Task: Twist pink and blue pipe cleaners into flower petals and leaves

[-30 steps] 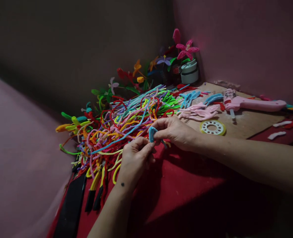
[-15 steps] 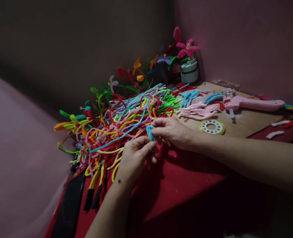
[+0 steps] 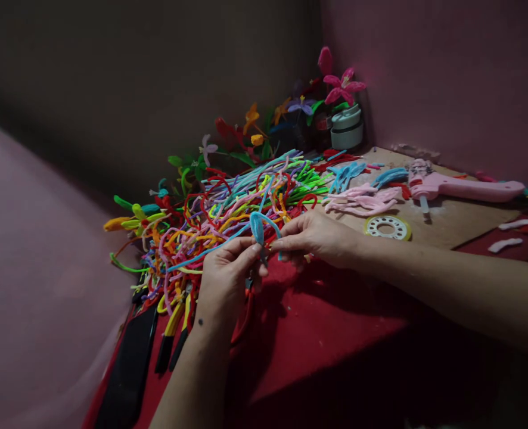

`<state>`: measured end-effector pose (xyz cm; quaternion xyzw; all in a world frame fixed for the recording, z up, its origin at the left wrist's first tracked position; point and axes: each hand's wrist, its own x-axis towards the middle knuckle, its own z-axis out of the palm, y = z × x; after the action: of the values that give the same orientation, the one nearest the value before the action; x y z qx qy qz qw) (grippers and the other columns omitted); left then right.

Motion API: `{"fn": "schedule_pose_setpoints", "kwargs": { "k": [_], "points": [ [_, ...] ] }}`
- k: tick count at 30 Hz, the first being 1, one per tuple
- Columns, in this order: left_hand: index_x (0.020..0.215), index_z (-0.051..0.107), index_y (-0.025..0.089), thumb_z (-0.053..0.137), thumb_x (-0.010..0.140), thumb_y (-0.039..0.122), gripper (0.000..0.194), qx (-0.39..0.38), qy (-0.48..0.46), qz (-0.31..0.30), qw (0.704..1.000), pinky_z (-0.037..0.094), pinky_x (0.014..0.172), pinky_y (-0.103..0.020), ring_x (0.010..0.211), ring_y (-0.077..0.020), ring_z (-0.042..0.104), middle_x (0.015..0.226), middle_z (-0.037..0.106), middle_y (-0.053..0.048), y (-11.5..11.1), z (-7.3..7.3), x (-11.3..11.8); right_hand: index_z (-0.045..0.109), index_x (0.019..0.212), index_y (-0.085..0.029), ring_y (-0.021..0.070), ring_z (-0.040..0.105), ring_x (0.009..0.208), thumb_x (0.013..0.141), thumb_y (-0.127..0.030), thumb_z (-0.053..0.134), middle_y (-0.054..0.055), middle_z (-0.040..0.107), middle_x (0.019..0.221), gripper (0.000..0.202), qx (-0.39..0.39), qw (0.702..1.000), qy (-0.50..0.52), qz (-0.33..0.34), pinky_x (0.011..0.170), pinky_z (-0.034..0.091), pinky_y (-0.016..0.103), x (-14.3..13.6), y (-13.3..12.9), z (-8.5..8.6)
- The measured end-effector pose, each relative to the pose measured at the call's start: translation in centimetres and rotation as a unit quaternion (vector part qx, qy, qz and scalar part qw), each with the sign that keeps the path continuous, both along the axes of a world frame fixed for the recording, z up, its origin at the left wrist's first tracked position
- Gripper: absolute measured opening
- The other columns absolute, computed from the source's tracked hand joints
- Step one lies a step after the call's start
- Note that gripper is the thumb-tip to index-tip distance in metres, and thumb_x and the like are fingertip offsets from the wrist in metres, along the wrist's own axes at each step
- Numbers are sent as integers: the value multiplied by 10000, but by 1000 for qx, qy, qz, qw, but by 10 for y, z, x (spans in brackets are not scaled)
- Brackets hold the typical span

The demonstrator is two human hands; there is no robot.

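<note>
Between the thumb and fingers of my left hand [image 3: 226, 271] is a light-blue pipe cleaner [image 3: 256, 227], bent into an upright petal-shaped loop. My right hand [image 3: 315, 235] pinches close beside it, at the pipe cleaner's lower part. A blue strand arches from the loop over to the right fingertips. A small yellowish bit shows between the two hands, too small to name. Behind both hands spreads a heap of many-coloured pipe cleaners [image 3: 228, 223]. Under my left hand a red curved handle [image 3: 246, 319] shows; the rest of that tool is hidden.
Yellow-and-black handles [image 3: 171, 330] and a black flat object [image 3: 127, 363] lie at left. On the brown board [image 3: 447, 229] are a pink glue gun [image 3: 465, 186], a tape roll [image 3: 387, 227] and pink pieces [image 3: 362, 199]. Pipe-cleaner flowers [image 3: 344, 86] and a pale green container [image 3: 347, 128] stand behind.
The blue loop now stands upright and more open, with a strand arching to the right. My left hand has shifted slightly left, and the hands are farther apart. The red handle has come into view.
</note>
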<state>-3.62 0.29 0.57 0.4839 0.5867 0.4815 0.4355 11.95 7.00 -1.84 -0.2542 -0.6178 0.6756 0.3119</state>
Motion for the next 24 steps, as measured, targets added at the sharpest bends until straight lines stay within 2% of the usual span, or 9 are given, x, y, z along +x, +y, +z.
{"fn": "schedule_pose_setpoints", "kwargs": {
  "k": [3, 5, 11, 18, 21, 24],
  "points": [
    [799, 618, 121, 641, 691, 286, 199, 6, -11, 5, 1000, 377, 374, -183, 404, -87, 489, 503, 575, -1, -1, -2, 2, 566, 680, -124, 101, 578, 490, 683, -216, 636, 23, 631, 615, 116, -69, 992, 100, -23, 481, 469, 225, 0, -3, 4],
    [793, 619, 121, 641, 693, 281, 190, 6, -19, 8, 1000, 375, 376, -178, 419, -86, 492, 509, 573, 0, -1, -3, 5, 549, 714, -132, 112, 600, 524, 676, -194, 642, 20, 640, 637, 117, -70, 985, 147, -50, 524, 496, 246, 0, -6, 6],
    [760, 613, 123, 649, 668, 270, 177, 10, -9, 32, 999, 366, 350, -164, 401, -73, 486, 524, 576, 11, -2, -2, 12, 560, 662, -137, 91, 552, 494, 716, -204, 607, -1, 595, 570, 98, 92, 983, 92, -132, 489, 441, 211, 0, -10, 7],
    [720, 585, 138, 641, 667, 251, 137, 3, 23, 36, 999, 364, 332, -161, 375, -67, 478, 506, 560, 36, -3, 0, 16, 563, 641, -145, 78, 491, 492, 734, -188, 572, -14, 561, 554, 103, 174, 972, 45, -148, 476, 373, 201, 1, -11, 4],
    [693, 569, 139, 623, 678, 213, 93, 15, 51, 41, 998, 360, 325, -153, 363, -62, 468, 490, 546, 42, -2, -2, 17, 555, 625, -146, 70, 448, 495, 731, -170, 576, -22, 532, 547, 111, 253, 951, 1, -179, 485, 335, 201, 1, -12, 4],
    [671, 544, 141, 610, 675, 181, 78, 20, 68, 47, 996, 353, 307, -156, 345, -66, 454, 464, 521, 51, -1, -3, 19, 524, 588, -153, 70, 419, 504, 722, -153, 577, -24, 505, 541, 144, 348, 912, -37, -212, 503, 310, 208, 1, -15, 3]
  ]
}}
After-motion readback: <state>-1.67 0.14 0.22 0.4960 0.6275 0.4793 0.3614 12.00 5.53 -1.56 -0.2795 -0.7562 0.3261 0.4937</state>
